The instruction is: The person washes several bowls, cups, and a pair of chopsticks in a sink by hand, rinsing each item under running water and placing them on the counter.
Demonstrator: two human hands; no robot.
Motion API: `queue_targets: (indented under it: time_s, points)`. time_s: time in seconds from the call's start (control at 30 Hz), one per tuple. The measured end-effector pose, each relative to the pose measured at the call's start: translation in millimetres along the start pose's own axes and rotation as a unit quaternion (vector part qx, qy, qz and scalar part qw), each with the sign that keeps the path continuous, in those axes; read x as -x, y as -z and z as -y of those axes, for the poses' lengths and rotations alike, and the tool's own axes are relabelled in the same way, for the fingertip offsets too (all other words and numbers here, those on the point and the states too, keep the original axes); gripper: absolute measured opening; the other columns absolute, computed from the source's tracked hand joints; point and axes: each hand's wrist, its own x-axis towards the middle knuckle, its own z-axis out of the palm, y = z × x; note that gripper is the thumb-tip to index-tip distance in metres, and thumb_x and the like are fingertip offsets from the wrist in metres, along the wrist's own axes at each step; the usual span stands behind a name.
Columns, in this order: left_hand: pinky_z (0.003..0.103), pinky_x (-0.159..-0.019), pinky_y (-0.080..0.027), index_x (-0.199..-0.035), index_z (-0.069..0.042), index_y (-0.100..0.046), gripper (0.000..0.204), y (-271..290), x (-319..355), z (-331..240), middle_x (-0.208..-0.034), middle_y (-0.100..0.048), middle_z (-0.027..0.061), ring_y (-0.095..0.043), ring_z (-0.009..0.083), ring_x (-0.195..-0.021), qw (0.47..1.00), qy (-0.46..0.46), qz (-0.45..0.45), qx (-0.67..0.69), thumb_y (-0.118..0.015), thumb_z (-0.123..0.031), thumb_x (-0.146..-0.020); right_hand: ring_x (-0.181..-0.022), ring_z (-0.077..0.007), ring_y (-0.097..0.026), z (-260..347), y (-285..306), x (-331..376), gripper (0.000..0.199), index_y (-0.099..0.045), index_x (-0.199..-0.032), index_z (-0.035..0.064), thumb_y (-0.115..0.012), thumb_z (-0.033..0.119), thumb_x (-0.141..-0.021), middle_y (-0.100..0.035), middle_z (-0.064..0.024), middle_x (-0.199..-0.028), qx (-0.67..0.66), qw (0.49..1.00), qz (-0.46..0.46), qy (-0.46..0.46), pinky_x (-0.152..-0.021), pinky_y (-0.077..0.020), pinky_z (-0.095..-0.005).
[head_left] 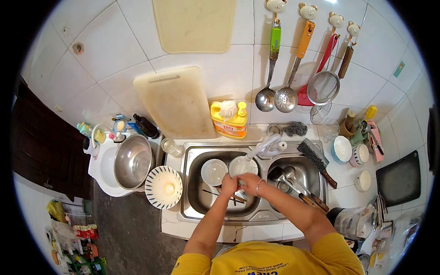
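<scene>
Both hands meet over the left basin of the steel sink (184, 201), just below the white faucet (266, 147). My left hand (229, 184) is closed, its fingers against those of my right hand (250, 184), which is closed too. A small greyish bit shows between them, too hidden to name. Beyond the hands, a white bowl (238, 163) sits under the spout. Another white bowl (213, 171) stands to its left. Several chopsticks (237, 198) lie on the basin floor, partly covered by my hands and wrists.
In the right basin lie ladles (290, 173) and other long-handled tools. A cleaver (316, 158) rests across the sink's right edge. Left of the sink are a striped bowl (153, 188) and a large steel bowl (123, 162). A yellow detergent jug (229, 123) stands behind.
</scene>
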Motion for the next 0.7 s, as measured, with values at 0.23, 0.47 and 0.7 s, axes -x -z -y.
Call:
queue_targets:
  time_s: [0.23, 0.47, 0.7]
  points:
    - [0.031, -0.037, -0.045, -0.094, 0.009, -0.049, 0.026, 33, -11, -7, -0.062, -0.057, 0.0152, -0.056, 0.0217, -0.043, 0.984, 0.069, 0.137, -0.088, -0.046, -0.011, -0.078, -0.095, -0.0246, -0.053, -14, 13, 20, 0.031, -0.056, -0.098, 0.0101, -0.061, 0.019, -0.068, -0.059, -0.0053, -0.089, 0.196, 0.973, 0.069, 0.098, -0.097, -0.0279, -0.0389]
    - [0.042, -0.070, -0.047, -0.126, -0.016, -0.034, 0.053, -3, 41, 2, -0.117, -0.044, 0.0091, -0.048, 0.0234, -0.100, 0.932, 0.072, -0.011, 0.355, -0.056, -0.030, -0.080, -0.078, -0.0285, -0.056, 37, -26, 23, 0.021, -0.055, -0.087, 0.0089, -0.060, 0.012, -0.066, -0.057, -0.0080, -0.077, -0.025, 0.989, -0.147, -0.001, -0.077, -0.0430, -0.0373]
    - [0.043, -0.069, -0.048, -0.127, -0.019, -0.031, 0.063, 36, 19, 3, -0.115, -0.047, 0.0086, -0.052, 0.0264, -0.097, 0.962, 0.201, 0.131, 0.130, -0.051, -0.050, -0.076, -0.092, -0.0267, -0.056, -11, -4, 27, 0.041, -0.054, -0.100, 0.0112, -0.065, 0.013, -0.061, -0.056, -0.0101, -0.102, 0.085, 0.973, -0.042, 0.210, -0.090, -0.0379, -0.0413]
